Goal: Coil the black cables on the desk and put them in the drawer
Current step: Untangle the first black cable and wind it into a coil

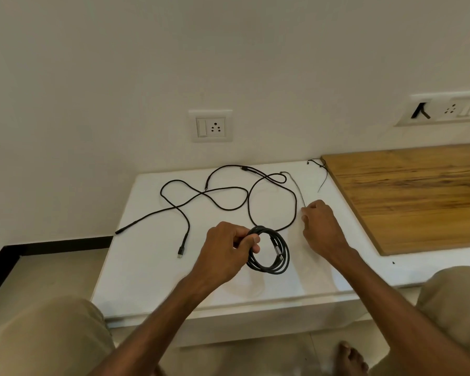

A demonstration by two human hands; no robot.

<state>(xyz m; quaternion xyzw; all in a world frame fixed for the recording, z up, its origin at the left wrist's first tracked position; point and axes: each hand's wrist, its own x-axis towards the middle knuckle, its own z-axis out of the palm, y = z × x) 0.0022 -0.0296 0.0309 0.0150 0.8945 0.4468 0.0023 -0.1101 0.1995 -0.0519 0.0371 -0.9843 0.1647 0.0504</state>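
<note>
Light and limp, likely to spring open if let go; best pinched across all turns at once. Gripped just so at the left rim of the coil (pixel 269 251) by thumb and fingers of the left hand (pixel 225 251), low over the desk (pixel 147 267) near its front. Apparently pinching the free strand (pixel 296 188) with the right hand (pixel 320 223), just right of the coil. Farther left, sprawled loose: a second cable (pixel 201 196). No drawer in view.

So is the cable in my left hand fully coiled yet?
Partly coiled: the left hand grips several loops of the black cable; the rest lies loose on the desk.
</note>
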